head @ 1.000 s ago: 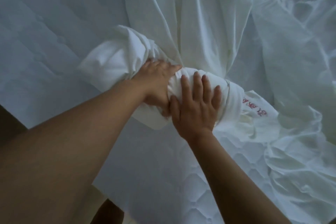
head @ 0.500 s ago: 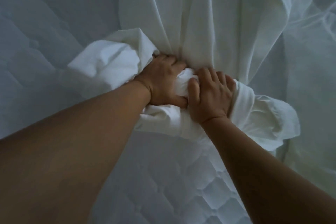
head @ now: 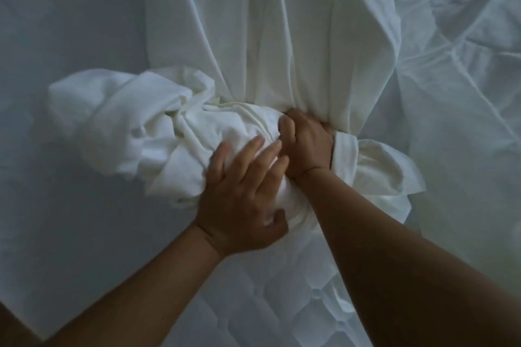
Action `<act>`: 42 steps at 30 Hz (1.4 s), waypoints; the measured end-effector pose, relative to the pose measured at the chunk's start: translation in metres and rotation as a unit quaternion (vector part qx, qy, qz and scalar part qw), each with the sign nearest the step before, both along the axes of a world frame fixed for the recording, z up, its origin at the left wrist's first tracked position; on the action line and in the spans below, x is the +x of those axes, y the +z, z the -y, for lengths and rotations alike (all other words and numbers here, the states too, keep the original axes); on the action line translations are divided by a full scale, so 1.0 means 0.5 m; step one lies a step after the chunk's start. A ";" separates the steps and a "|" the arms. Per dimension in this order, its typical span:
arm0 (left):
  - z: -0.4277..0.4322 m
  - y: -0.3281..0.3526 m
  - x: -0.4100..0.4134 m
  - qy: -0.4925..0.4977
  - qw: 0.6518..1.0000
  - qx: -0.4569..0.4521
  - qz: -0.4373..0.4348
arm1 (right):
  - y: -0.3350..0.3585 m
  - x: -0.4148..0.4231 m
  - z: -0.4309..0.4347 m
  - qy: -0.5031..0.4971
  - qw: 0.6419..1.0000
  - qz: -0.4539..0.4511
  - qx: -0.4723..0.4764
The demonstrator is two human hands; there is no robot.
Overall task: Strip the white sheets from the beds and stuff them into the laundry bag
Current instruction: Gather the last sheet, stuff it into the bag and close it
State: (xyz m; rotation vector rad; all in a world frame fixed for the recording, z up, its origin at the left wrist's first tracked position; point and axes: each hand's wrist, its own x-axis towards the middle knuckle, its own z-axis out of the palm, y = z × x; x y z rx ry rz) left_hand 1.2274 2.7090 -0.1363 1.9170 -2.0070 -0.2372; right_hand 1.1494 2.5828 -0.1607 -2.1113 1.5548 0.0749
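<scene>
The sheet lies half-bundled on the mattress. The right hand grips its gathered neck. The left hand, blurred, seems to press it with straight fingers. If lifted like this, the loose roll could unravel and the long tail drag.

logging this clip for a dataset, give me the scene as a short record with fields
surface: pale quilted mattress, partly bare
sheet: white fabric sheet, pulled into long folds, its near end gathered into a crumpled bundle
left hand: fingers spread, rests on the bundle
right hand: grips the gathered sheet
laundry bag: not in view
</scene>
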 end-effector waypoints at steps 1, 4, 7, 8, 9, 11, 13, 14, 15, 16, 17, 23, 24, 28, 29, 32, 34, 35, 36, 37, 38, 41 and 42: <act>0.019 -0.026 0.021 -0.008 1.000 -0.021 0.006 | 0.000 0.007 0.011 0.003 1.000 0.000 0.005; 0.093 -0.061 0.072 -0.007 0.998 -0.057 -0.021 | -0.009 0.020 0.042 -0.037 0.998 0.011 0.043; 0.130 -0.056 0.095 -0.016 0.997 -0.058 -0.058 | 0.001 0.043 0.067 -0.125 0.989 0.035 0.075; 0.143 -0.056 0.102 -0.017 0.996 -0.046 -0.073 | 0.021 0.044 0.071 -0.155 0.983 0.071 0.065; 0.160 -0.054 0.109 -0.011 0.996 -0.027 -0.090 | 0.044 0.038 0.077 -0.160 0.980 0.109 0.044; 0.204 -0.055 0.119 0.029 0.995 -0.008 -0.100 | 0.101 0.021 0.062 -0.066 0.992 0.103 -0.042; 0.248 -0.054 0.124 0.068 0.992 0.019 -0.108 | 0.133 0.012 -0.001 0.039 0.985 -0.038 -0.164; 0.262 -0.057 0.127 0.076 0.990 0.022 -0.115 | 0.132 0.015 -0.026 0.043 0.978 -0.086 -0.186; 0.271 -0.058 0.128 0.080 0.989 0.020 -0.122 | 0.119 0.022 -0.033 0.032 0.975 -0.095 -0.198; 0.280 -0.057 0.128 0.084 0.987 0.022 -0.133 | 0.101 0.032 -0.020 0.017 0.972 -0.081 -0.219; 0.292 -0.053 0.129 0.095 0.983 0.045 -0.153 | 0.085 0.042 0.008 0.001 0.971 -0.068 -0.230; 0.409 -0.014 0.156 0.196 0.971 0.053 -0.127 | 0.067 0.076 0.185 0.040 0.988 -0.090 -0.115; 0.402 -0.005 0.153 0.184 0.979 -0.017 -0.086 | 0.057 0.075 0.204 0.044 0.990 -0.087 -0.104; 0.314 0.000 0.105 0.085 0.994 -0.065 -0.001 | 0.030 0.081 0.260 0.068 0.989 -0.094 -0.095; 0.314 -0.016 0.110 0.068 0.997 -0.040 0.007 | 0.025 0.085 0.269 0.066 0.990 -0.084 -0.089; 0.363 -0.056 0.149 0.047 0.998 -0.005 -0.029 | 0.015 0.104 0.310 0.030 0.997 -0.063 -0.029; 0.389 -0.064 0.164 0.053 0.997 0.000 -0.053 | 0.009 0.115 0.324 0.004 0.998 -0.057 -0.009; 0.392 -0.067 0.166 0.056 0.997 0.000 -0.056 | 0.008 0.118 0.328 -0.015 0.998 -0.055 0.002; 0.392 -0.070 0.164 0.056 0.997 0.000 -0.058 | 0.007 0.120 0.332 -0.035 0.998 -0.054 0.010; 0.390 -0.074 0.162 0.056 0.997 0.004 -0.062 | 0.004 0.122 0.334 -0.054 0.997 -0.053 0.012; 0.390 -0.075 0.163 0.057 0.996 0.011 -0.069 | 0.010 0.126 0.332 -0.071 0.997 -0.043 0.006; 0.407 -0.072 0.170 0.067 0.993 0.016 -0.100 | 0.045 0.129 0.297 -0.041 0.985 0.079 -0.149; 0.417 -0.071 0.174 0.070 0.992 0.020 -0.101 | 0.060 0.120 0.271 -0.024 0.970 0.109 -0.216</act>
